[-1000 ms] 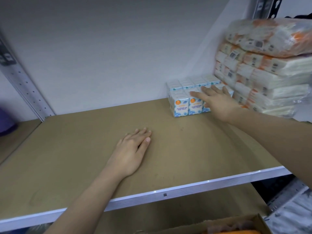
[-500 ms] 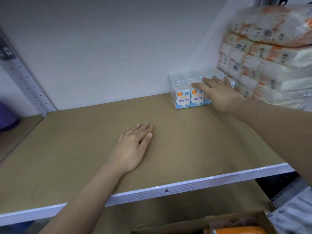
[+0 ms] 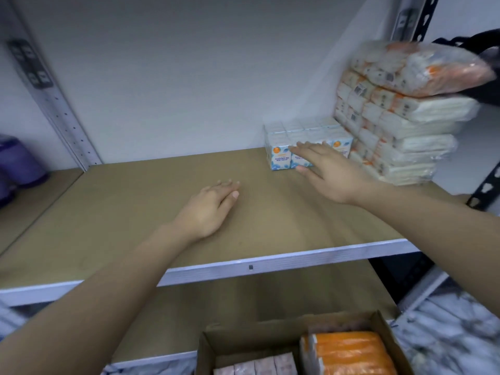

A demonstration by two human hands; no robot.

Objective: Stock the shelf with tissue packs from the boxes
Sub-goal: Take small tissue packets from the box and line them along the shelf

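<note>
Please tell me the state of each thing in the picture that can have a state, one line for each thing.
left hand: open, resting flat on the shelf board.
right hand: open, fingers straight against the front of the blue mini tissue pack.
blue mini tissue pack: upright at the back of the shelf, beside the stack.
stack of orange-and-white packs: piled high, top pack tilted.
cardboard box: open, packs inside.
shelf board: mostly bare.

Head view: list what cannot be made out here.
- Blue tissue block: middle labels hidden by the right hand.
- Cardboard box: contents cut off by the bottom edge.
- Top orange pack: print blurred.
- Purple item: cut off at the left edge.
</note>
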